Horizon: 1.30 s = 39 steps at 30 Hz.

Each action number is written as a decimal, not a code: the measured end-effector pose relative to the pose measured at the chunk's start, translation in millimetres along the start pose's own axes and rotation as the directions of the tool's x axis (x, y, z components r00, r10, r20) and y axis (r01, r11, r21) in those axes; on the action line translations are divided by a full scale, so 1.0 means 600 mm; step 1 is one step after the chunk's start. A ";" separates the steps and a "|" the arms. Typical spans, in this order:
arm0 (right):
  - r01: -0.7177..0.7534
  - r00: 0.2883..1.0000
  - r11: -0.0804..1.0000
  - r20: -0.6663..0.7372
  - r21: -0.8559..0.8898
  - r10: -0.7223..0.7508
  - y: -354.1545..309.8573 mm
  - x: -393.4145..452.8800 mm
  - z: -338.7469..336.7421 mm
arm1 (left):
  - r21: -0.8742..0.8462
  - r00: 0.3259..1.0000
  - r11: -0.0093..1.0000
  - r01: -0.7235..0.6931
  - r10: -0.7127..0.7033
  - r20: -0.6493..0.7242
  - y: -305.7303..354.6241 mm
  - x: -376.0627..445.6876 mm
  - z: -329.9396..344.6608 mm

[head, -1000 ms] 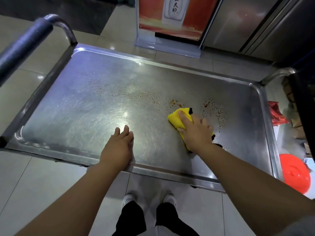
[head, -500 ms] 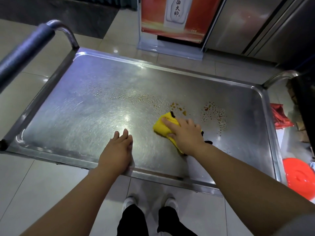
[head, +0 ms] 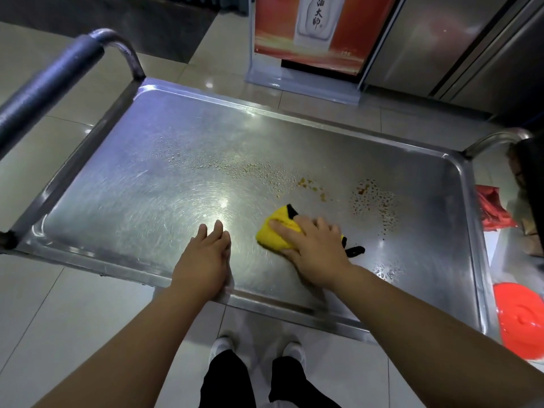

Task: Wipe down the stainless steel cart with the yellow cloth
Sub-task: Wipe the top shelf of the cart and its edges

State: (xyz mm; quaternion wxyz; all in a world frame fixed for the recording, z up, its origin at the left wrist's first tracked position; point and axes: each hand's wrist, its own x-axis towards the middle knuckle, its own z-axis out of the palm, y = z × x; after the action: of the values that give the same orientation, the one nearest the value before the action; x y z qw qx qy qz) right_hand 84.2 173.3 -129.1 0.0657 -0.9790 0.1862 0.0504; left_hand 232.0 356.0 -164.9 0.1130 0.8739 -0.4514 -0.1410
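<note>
On the cart top [head: 153, 184]: left hand [head: 203, 260] flat, bracing near rim; right hand [head: 316, 248], grip curled over yellow cloth [head: 272, 234]; orange droplets [head: 374, 201] beyond, unwiped. Risk: smearing, or missing them.

Views: one only, worn on the person's head, so nothing is shared with a second camera.
Position: above the near long edge of the cart [head: 294, 313], over the person's own shoes [head: 222, 347].
Direction: forward and steeply down across the cart top toward the tiled floor [head: 323, 107] and a red sign [head: 312, 30] beyond.
Nearness: close; both forearms reach in from the bottom edge, and the cart fills most of the width.
Lens: wide, bending the handle [head: 47, 92] at left.
</note>
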 end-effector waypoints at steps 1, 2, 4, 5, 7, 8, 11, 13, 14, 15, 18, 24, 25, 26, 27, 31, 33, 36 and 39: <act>0.053 0.998 0.999 -0.038 -0.001 -0.053 0.001 -0.017 0.007 | 0.008 1.000 1.000 0.014 -0.014 0.011 0.002 0.001 0.000; 0.096 0.993 0.995 -0.064 -0.004 -0.096 0.006 -0.032 0.014 | 0.018 0.999 0.999 0.029 -0.030 0.023 0.005 0.001 0.001; 0.139 0.987 0.990 -0.082 -0.021 -0.140 0.022 -0.051 0.022 | 0.046 0.998 0.998 0.046 -0.048 0.038 0.011 0.001 0.001; 0.143 0.986 0.989 -0.079 -0.029 -0.145 0.033 -0.054 0.025 | 0.060 0.998 0.997 0.047 -0.049 0.040 0.012 0.000 0.002; 0.101 0.993 0.994 -0.057 -0.037 -0.103 0.049 -0.048 0.020 | 0.070 0.999 0.997 0.039 -0.042 0.032 0.015 -0.003 0.000; 0.038 0.998 0.999 -0.045 -0.035 -0.039 0.057 -0.040 0.012 | 0.065 0.999 0.997 0.036 -0.037 0.027 0.016 -0.004 0.000; -0.240 0.970 0.971 0.032 -0.018 0.240 0.093 -0.019 -0.002 | 0.050 0.998 0.998 0.047 -0.049 0.031 0.019 -0.007 -0.002; -0.354 0.934 0.935 0.040 0.007 0.354 0.106 -0.016 -0.008 | 0.052 0.998 0.997 0.055 -0.056 0.032 0.020 -0.008 0.000; -0.368 0.930 0.930 0.024 0.005 0.367 0.105 -0.016 -0.011 | 0.055 0.998 0.997 0.055 -0.056 0.027 0.021 -0.008 0.001; -0.369 0.929 0.929 0.017 -0.005 0.369 0.101 -0.019 -0.010 | 0.057 0.998 0.997 0.057 -0.058 0.023 0.022 -0.009 0.002; -0.344 0.939 0.939 0.025 -0.008 0.344 0.077 -0.034 -0.004 | 0.031 0.995 0.995 0.096 -0.096 0.003 0.028 -0.012 0.003; -0.061 0.994 0.997 -0.087 0.049 0.065 0.054 -0.107 0.021 | -0.041 0.993 0.997 0.070 -0.073 -0.095 0.055 -0.009 0.008; -0.011 0.996 0.998 -0.088 0.064 0.017 0.056 -0.118 0.026 | -0.068 0.991 0.997 0.032 -0.040 -0.125 0.063 -0.008 0.009; 0.036 0.995 0.997 -0.093 0.074 -0.029 0.058 -0.128 0.030 | -0.096 0.990 0.995 -0.008 -0.006 -0.144 0.074 -0.006 0.009; 0.072 0.994 0.994 -0.086 0.081 -0.065 0.060 -0.135 0.030 | -0.113 0.987 0.992 -0.051 0.033 -0.155 0.085 -0.004 0.009; 0.164 0.984 0.985 -0.072 0.049 -0.161 0.086 -0.136 0.031 | 0.012 0.980 0.985 -0.172 0.173 -0.095 0.110 0.006 0.021; 0.196 0.978 0.981 -0.072 0.009 -0.195 0.103 -0.128 0.032 | 0.046 0.984 0.986 -0.162 0.165 -0.072 0.108 0.008 0.028; 0.177 0.980 0.984 -0.088 -0.033 -0.179 0.133 -0.112 0.030 | 0.051 0.988 0.990 -0.133 0.136 -0.067 0.110 0.007 0.028; 0.032 0.997 0.999 -0.075 -0.041 -0.035 0.164 -0.085 0.009 | 0.004 0.998 0.999 -0.047 0.047 -0.043 0.120 0.011 0.026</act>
State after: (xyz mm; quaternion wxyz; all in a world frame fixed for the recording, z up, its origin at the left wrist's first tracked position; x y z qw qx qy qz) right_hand 0.1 101.5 -139.2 0.0399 -0.9843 0.1710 0.0160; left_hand 175.7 308.8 -157.0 0.1246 0.8661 -0.4694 -0.1187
